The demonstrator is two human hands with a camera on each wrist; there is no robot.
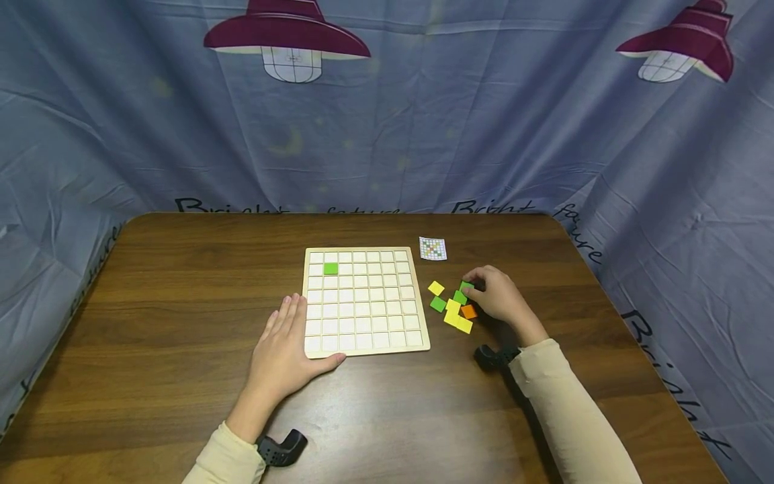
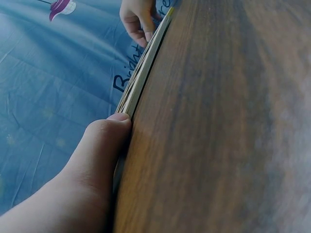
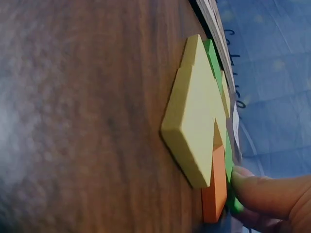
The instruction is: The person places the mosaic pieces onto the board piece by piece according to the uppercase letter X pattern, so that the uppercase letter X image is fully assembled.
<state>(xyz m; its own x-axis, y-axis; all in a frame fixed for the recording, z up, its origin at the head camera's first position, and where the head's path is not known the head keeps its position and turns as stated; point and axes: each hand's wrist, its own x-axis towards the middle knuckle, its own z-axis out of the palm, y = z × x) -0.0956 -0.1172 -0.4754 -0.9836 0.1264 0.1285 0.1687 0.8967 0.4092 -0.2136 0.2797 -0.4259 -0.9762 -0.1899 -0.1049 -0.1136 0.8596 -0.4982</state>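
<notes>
A square board (image 1: 387,350) with a grid of pale cells lies on the table. One green tile (image 1: 330,269) fills a cell near its upper left corner. My left hand (image 1: 279,356) rests at the board's lower left corner, fingers straight along the left side and thumb (image 2: 114,125) against the front edge. Right of the board, my right hand (image 1: 498,297) pinches a green tile (image 1: 466,286) between thumb and fingers. That tile is at the edge of a loose group: an orange tile (image 3: 214,187), several yellow tiles (image 3: 192,116) and other green tiles (image 1: 438,304).
A small card (image 1: 433,249) printed with a coloured grid pattern lies behind the tiles, off the board's upper right corner. The brown wooden table (image 1: 199,302) ends at a blue curtain (image 1: 387,134) behind and on both sides. Each wrist wears a black band.
</notes>
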